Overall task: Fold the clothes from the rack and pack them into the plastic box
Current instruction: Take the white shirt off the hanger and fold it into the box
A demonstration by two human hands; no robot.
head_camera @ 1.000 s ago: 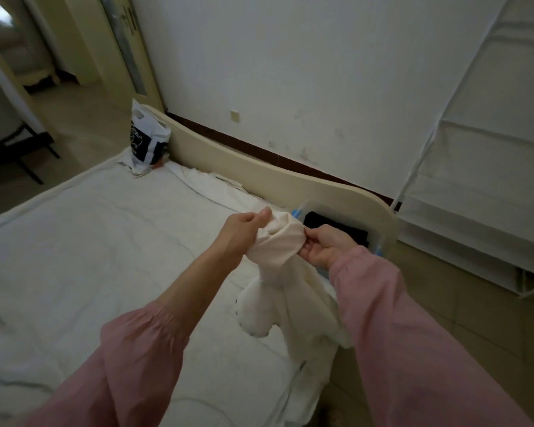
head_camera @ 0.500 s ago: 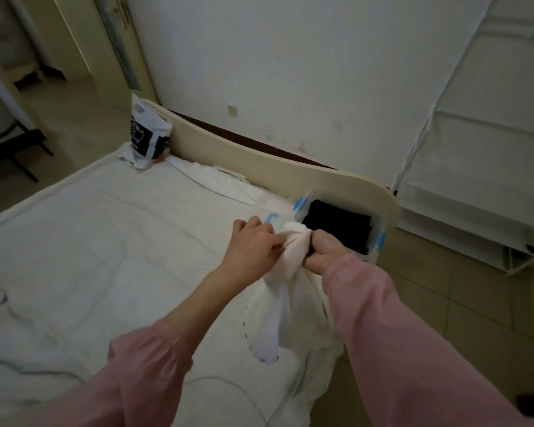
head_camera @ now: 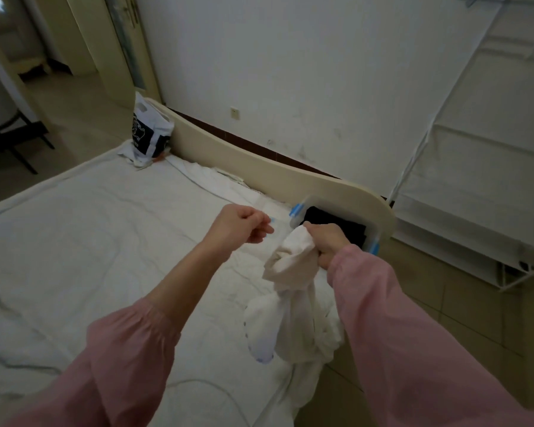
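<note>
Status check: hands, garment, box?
Left hand curled, empty. Right hand grips white garment, bunched, beside plastic box. Dark clothing already inside. Box opening unobstructed.

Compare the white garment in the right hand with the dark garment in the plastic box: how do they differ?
Colour: the white garment is cream, the dark garment black.
Place: the white garment hangs from the right hand, the dark garment lies inside the plastic box.
Shape: the white garment is bunched and drooping, the dark garment lies flat.
Both are soft clothing.
</note>
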